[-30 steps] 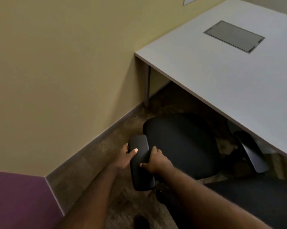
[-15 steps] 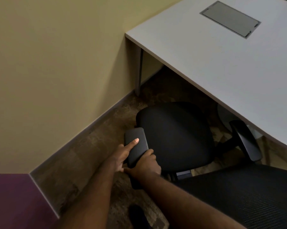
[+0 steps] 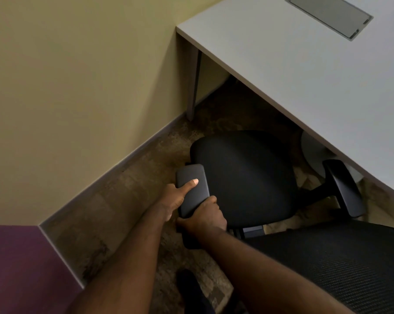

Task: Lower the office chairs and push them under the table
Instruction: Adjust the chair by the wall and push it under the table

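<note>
Gripping: we've got both hands on the chair's left armrest.
L hand: thumb flat on top, fingers under the pad.
R hand: wrapped round its near end.
Chair: seat partly under counter edge, by the wall.

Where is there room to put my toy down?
The table top is bare between its near edge and the grey hatch. Floor is free between wall and chair. Crowded where both hands grip the armrest.
</note>
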